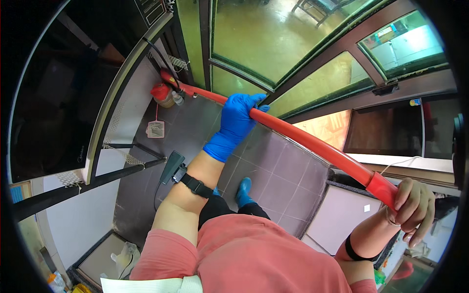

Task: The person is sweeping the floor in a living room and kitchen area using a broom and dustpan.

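A long red pole (311,137) runs slantwise from the upper left to the lower right. My left hand (240,115), in a blue rubber glove, is closed around its middle. My bare right hand (416,210) holds the thick end at the right, fingers curled over it. The pole's far end is down by the frame of the glass door, behind a black cable; what it carries there is only partly visible. Close to that end, a red-lidded plastic jar (163,96) and a small clear bottle (177,98) stand on the floor.
Framed glass door panels (245,36) rise ahead. To the left, a Midea appliance (55,91) sits on a black metal rack (91,185). A small pink-rimmed net (156,129) lies near the wall. Low cabinets (342,216) flank the grey tiled floor (267,161) on the right.
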Available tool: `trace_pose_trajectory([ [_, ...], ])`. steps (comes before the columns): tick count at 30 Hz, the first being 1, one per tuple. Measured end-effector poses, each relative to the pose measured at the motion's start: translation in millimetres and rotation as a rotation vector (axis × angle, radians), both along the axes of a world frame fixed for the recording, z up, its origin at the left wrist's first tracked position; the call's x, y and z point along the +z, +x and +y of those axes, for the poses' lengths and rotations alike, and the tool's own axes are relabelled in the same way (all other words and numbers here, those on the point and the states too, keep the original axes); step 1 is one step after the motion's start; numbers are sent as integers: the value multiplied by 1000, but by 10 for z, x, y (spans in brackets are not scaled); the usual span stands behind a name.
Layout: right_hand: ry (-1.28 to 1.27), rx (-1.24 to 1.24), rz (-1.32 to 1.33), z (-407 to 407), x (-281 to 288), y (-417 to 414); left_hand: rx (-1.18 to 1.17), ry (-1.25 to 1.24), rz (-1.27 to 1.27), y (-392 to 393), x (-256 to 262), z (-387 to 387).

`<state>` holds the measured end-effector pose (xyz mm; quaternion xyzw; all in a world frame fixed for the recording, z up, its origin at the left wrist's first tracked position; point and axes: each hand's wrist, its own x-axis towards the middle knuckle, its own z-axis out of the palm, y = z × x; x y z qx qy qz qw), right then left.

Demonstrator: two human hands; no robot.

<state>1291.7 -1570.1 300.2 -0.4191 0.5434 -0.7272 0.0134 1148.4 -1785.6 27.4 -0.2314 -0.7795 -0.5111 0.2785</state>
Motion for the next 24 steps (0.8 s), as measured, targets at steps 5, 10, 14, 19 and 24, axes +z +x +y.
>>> trace_pose_trajectory([
  [5,27,161,84,116,-31,-174,19,-224,10,34,62,29],
  [10,-29,255,112,212,19,-287,93,-153,20,52,111,116],
  [14,-120,102,81,180,-129,-558,76,-101,35,-288,-20,88],
  [19,-238,-597,-125,-374,-713,-795,-62,-266,-229,-847,-492,-428],
  [24,-64,-252,-62,-322,-424,-869,-172,-347,-426,-1184,-897,-805],
])
